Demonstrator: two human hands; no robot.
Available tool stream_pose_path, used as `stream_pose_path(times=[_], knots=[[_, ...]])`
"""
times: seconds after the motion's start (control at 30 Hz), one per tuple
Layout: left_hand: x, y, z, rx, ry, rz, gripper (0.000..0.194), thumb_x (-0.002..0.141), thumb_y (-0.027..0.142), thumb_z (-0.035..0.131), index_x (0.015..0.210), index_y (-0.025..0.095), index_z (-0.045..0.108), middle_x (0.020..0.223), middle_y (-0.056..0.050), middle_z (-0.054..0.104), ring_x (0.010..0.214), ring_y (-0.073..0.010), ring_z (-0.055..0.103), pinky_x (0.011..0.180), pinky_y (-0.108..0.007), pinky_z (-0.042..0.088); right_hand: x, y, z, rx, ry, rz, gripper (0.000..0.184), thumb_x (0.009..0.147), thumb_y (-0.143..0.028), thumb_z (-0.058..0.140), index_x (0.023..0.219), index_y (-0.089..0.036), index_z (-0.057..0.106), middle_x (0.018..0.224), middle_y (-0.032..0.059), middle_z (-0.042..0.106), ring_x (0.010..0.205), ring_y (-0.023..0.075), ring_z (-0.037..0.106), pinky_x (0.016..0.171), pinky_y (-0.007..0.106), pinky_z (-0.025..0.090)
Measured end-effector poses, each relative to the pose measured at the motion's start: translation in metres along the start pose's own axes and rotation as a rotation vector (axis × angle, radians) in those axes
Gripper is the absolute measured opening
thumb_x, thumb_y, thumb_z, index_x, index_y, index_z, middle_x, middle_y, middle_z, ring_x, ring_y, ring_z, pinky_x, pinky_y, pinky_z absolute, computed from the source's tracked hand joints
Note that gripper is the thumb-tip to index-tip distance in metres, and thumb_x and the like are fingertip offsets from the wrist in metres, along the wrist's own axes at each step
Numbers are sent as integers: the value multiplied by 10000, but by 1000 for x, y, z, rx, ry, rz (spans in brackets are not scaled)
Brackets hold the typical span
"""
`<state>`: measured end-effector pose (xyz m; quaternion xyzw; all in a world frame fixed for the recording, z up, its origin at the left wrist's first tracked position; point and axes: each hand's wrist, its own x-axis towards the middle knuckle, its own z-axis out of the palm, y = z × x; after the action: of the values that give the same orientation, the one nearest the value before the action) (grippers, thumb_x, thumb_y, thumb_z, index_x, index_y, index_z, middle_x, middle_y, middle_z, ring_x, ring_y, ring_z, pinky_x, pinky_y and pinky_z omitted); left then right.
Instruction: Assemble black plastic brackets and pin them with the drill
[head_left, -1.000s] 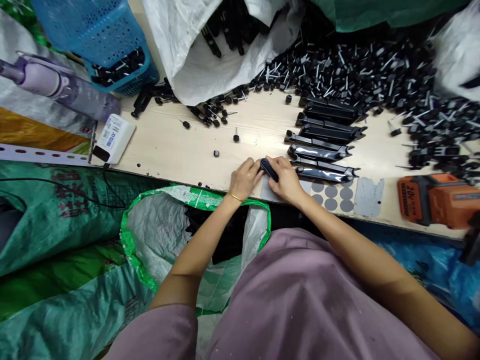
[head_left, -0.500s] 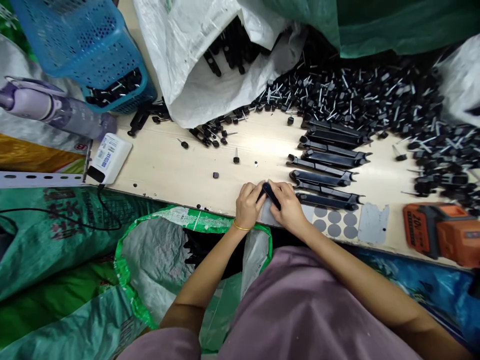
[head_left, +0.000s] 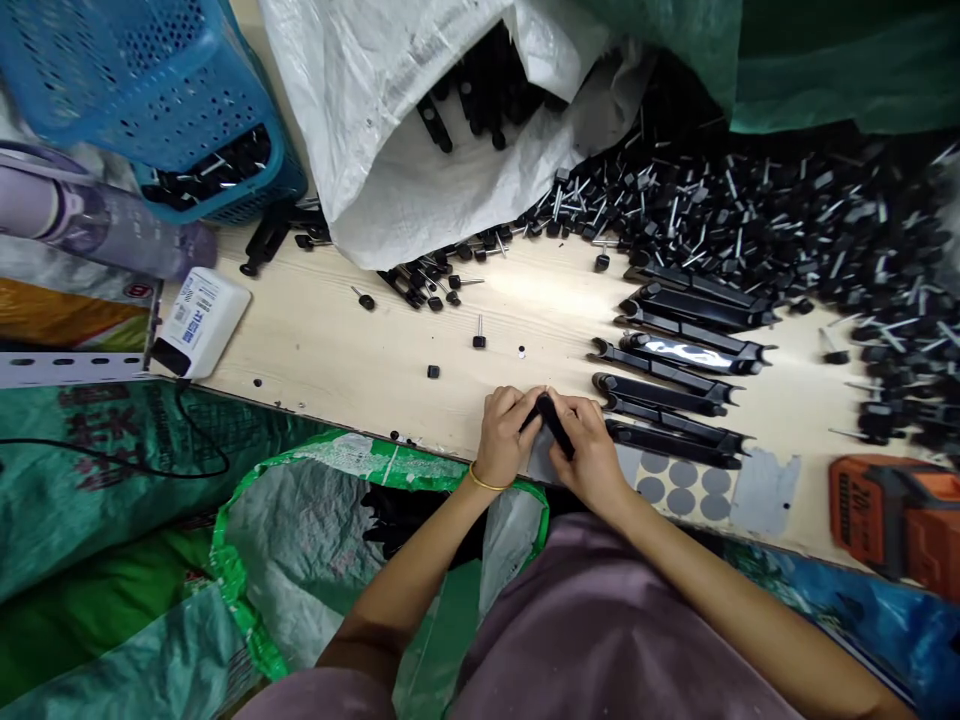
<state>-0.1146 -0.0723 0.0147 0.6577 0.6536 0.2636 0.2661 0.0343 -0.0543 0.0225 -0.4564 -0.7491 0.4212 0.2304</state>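
Note:
Both hands meet at the table's front edge around a black plastic bar (head_left: 556, 425). My right hand (head_left: 592, 450) grips it along its length. With its fingers pinched at the bar's upper end, my left hand (head_left: 504, 435) presses what looks like a small dark part there; the fingers hide most of it. To the right lies a row of similar black bars (head_left: 664, 393). Round grey stickers (head_left: 681, 473) sit by my right hand. A small black knob with a metal stem (head_left: 479, 332) and a black cap (head_left: 433, 371) lie beyond my left hand.
A large pile of black knobs with metal stems (head_left: 720, 205) fills the back right. A white sack (head_left: 420, 190) lies at the back, near a blue basket (head_left: 217, 205). An orange battery (head_left: 892, 520) is at right. A green-rimmed sack (head_left: 300, 540) gapes below the table edge.
The view has shifted slightly, so the table things sit a little lower. Both hands remain together at the black bar, with only small finger movement.

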Motion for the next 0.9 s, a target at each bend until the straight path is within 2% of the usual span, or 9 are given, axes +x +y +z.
stream_pose_path(times=[0.2, 0.5, 0.63, 0.7, 0.8, 0.83, 0.9], knots=[[-3, -1, 4, 10, 52, -51, 330, 911, 286, 472, 1212, 185, 564, 826, -34, 521, 829, -174, 485, 770, -313, 410, 0, -1, 2, -1, 13, -3, 854, 691, -15, 465, 1452, -316, 220, 1100, 88, 485, 1020, 270, 468, 896, 480, 466], [-5, -3, 10, 55, 127, -2, 321, 896, 256, 489, 1190, 169, 580, 823, -36, 534, 831, -176, 511, 780, -313, 428, 1, 7, 12, -42, 73, -32, 813, 694, -39, 459, 1445, -277, 258, 1126, 107, 507, 1049, 274, 489, 930, 491, 461], [-6, -6, 8, 65, 119, 10, 333, 882, 231, 485, 1201, 192, 573, 841, -38, 540, 846, -186, 526, 808, -328, 444, -2, -6, 8, -43, 79, -27, 798, 712, -100, 497, 1449, -273, 246, 1178, 116, 516, 1082, 293, 503, 948, 484, 473], [-7, -3, 4, 125, 120, 10, 402, 870, 241, 495, 1268, 193, 519, 908, -62, 538, 894, -210, 531, 836, -362, 445, -9, -18, -10, 12, 88, -47, 766, 746, -152, 535, 1441, -305, 252, 1225, 92, 523, 1113, 274, 513, 960, 456, 481], [-9, 8, -4, 308, 122, 61, 561, 837, 218, 519, 1381, 185, 385, 1140, -154, 503, 1083, -296, 487, 926, -473, 390, -21, -28, -63, 105, 136, -71, 522, 819, -178, 521, 1307, -352, 453, 1156, 36, 602, 1067, 223, 567, 923, 420, 503], [-10, 13, -7, 357, 77, 128, 580, 827, 190, 517, 1389, 199, 375, 1223, -171, 476, 1149, -317, 455, 958, -501, 358, -23, -23, -86, 95, 186, -55, 426, 835, -181, 508, 1228, -345, 528, 1094, 26, 634, 1022, 214, 588, 889, 415, 512], [-10, 25, -12, 391, -107, 331, 570, 809, 136, 510, 1361, 247, 416, 1330, -147, 445, 1238, -315, 405, 1018, -517, 303, -18, 4, -138, -2, 388, 24, 305, 840, -206, 494, 1117, -275, 601, 1048, 42, 652, 974, 210, 598, 850, 409, 506]])
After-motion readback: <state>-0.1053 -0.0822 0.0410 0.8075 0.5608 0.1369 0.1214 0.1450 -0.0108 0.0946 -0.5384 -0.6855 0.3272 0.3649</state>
